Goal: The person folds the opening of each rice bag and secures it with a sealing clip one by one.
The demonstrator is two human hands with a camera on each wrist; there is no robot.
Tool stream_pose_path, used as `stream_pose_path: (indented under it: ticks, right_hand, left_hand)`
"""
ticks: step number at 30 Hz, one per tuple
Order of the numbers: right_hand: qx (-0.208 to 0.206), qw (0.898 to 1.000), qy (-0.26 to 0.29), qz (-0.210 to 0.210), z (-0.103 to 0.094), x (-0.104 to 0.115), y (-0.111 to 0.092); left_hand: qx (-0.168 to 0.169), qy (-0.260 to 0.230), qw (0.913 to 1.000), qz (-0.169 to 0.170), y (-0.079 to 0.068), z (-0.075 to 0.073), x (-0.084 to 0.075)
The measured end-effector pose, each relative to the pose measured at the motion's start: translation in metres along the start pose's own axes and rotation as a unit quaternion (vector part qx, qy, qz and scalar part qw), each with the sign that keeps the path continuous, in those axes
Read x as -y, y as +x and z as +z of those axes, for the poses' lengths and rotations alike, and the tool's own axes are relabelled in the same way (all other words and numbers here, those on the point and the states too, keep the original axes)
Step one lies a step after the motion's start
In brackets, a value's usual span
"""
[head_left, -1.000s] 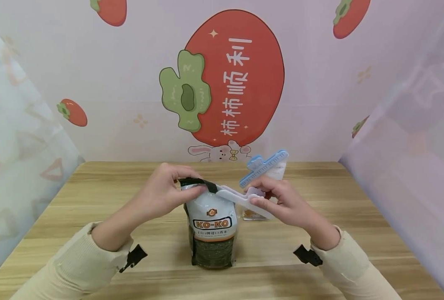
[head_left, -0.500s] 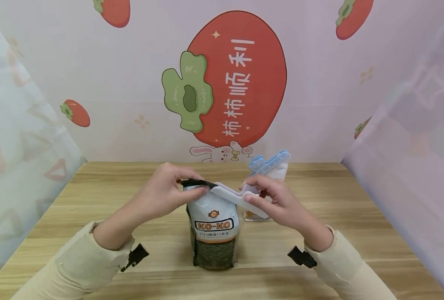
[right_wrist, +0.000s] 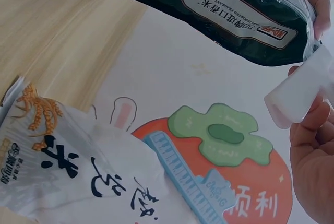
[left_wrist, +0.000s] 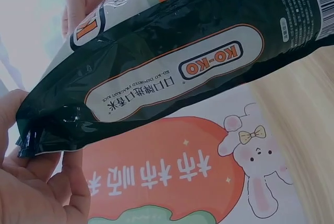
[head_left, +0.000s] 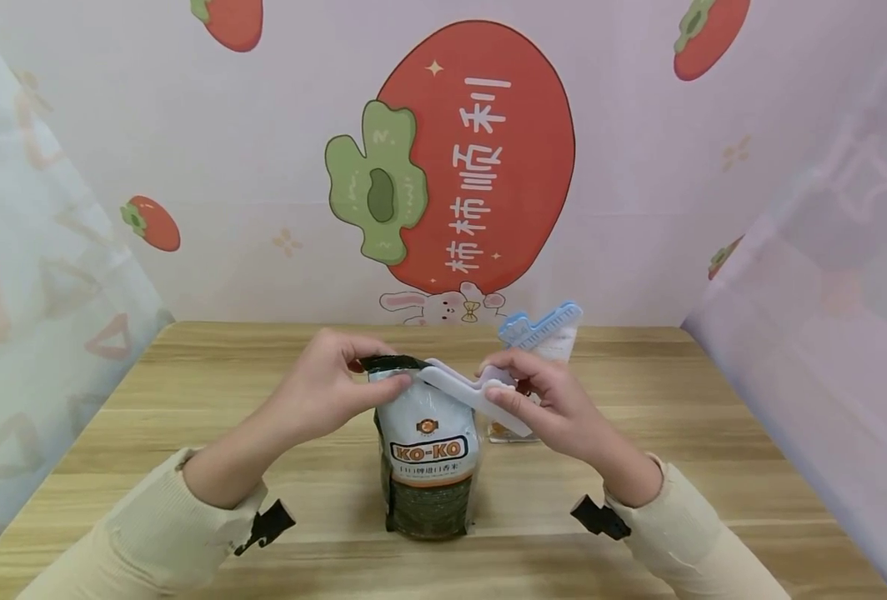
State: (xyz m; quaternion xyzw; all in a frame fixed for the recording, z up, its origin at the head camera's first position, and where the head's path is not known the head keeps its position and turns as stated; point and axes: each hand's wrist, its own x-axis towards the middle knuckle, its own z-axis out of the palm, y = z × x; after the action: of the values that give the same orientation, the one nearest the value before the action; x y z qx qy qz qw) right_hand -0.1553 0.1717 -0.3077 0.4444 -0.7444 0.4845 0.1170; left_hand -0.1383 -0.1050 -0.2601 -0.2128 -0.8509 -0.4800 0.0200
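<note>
A KO-KO rice bag (head_left: pixel 430 462) stands upright on the table, its dark top edge folded flat. My left hand (head_left: pixel 338 379) pinches that edge at its left end, thumb in front and fingers behind; the left wrist view shows the pinched corner beside my left hand (left_wrist: pixel 44 187). With my right hand (head_left: pixel 552 404) I grip a pale lilac bag clip (head_left: pixel 454 387) by its handle. The clip slants down to the right, its far end over the right part of the folded edge. In the right wrist view the clip (right_wrist: pixel 300 93) meets the bag's top corner.
Behind my right hand stands a second, white rice bag (right_wrist: pixel 104 166) with a blue clip (head_left: pixel 541 325) across its top. A wooden table (head_left: pixel 211 392) carries both bags, and a persimmon-printed backdrop (head_left: pixel 263 158) rises behind it.
My right hand has shifted left with the lilac clip, so its end lies further over the bag's top edge. My left hand keeps its pinch almost in place.
</note>
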Motion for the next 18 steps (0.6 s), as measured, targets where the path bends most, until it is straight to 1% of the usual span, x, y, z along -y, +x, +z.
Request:
stream_pose_path:
  ticks: [3,7,11,18]
  right_hand:
    - [0.001,1.000,0.000,0.002,0.001,0.002,0.004]
    - [0.001,1.000,0.009,-0.005,0.003,0.003,0.008]
    - [-0.002,1.000,0.019,-0.010,0.007,0.005,0.011]
    - [-0.005,1.000,0.029,0.006,0.011,0.008,0.016]
  left_hand:
    - [-0.004,0.007,1.0000,0.002,0.000,-0.001,-0.001]
    - [-0.008,0.020,0.9996,0.016,-0.001,-0.001,-0.002]
    - [-0.008,0.020,0.9996,0.020,-0.001,-0.001,-0.002]
    - [-0.005,0.015,0.9996,0.024,-0.001,-0.002,-0.002]
